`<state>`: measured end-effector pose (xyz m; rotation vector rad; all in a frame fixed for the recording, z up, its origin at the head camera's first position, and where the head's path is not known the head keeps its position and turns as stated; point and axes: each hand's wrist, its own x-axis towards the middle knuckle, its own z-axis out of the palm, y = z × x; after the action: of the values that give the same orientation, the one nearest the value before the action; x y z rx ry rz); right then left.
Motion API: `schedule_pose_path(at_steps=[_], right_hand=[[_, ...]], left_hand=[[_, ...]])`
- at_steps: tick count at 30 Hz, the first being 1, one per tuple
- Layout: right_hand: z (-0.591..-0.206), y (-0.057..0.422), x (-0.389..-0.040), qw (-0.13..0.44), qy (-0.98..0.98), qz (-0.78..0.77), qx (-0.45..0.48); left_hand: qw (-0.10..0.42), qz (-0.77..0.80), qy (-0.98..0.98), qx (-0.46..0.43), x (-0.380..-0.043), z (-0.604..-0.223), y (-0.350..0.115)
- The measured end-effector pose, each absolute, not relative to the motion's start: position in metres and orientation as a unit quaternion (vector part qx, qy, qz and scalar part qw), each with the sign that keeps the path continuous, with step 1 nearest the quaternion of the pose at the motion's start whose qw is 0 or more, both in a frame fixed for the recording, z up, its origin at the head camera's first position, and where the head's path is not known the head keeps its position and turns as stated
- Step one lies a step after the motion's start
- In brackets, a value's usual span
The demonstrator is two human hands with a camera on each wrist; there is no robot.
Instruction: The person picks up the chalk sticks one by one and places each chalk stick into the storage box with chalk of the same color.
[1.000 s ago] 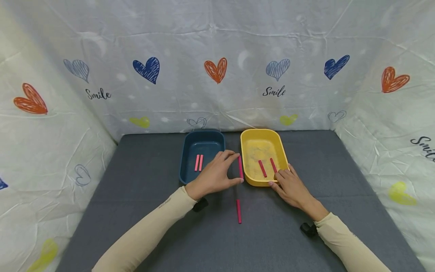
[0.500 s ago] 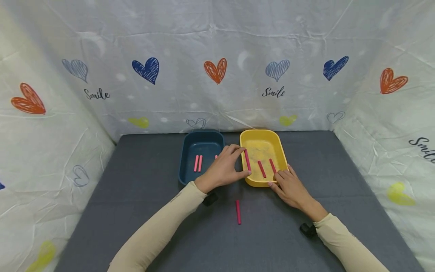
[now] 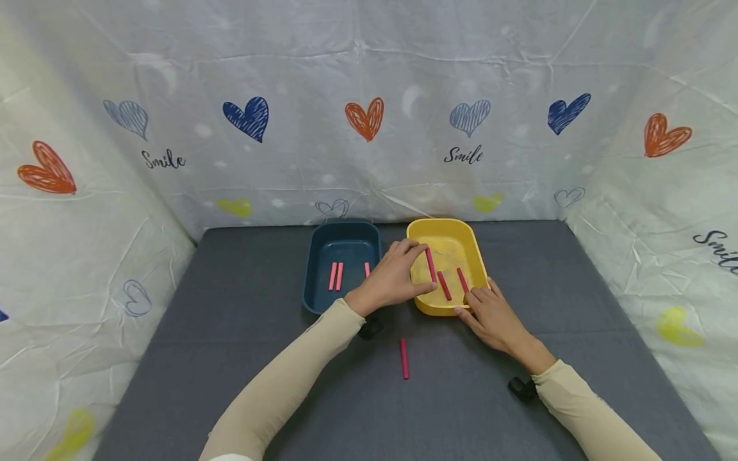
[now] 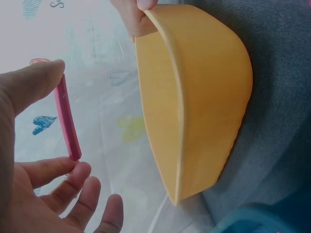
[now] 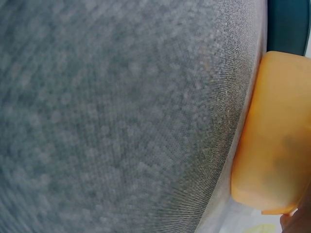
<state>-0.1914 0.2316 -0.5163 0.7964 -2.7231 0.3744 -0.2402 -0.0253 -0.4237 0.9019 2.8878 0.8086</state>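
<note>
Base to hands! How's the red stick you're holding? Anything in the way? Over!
Left hand pinching red stick by its ends, above yellow tray. Right hand gripping tray's near-right corner. Two more sticks inside tray; nothing seen blocking.

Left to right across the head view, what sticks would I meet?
Two pale sticks in the blue tray, a third pale stick, a crimson stick on the table, a crimson stick pinched by the left hand, two crimson sticks in the yellow tray.
</note>
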Motion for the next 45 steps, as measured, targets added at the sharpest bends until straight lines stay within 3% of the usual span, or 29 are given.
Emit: schedule_pose_path(at_steps=[45], right_hand=[[-0.518,0.232,-0.195,0.150,-0.940,0.128,0.279]], left_hand=[[0.086,0.253,0.933,0.242,-0.288,-0.444,0.033]])
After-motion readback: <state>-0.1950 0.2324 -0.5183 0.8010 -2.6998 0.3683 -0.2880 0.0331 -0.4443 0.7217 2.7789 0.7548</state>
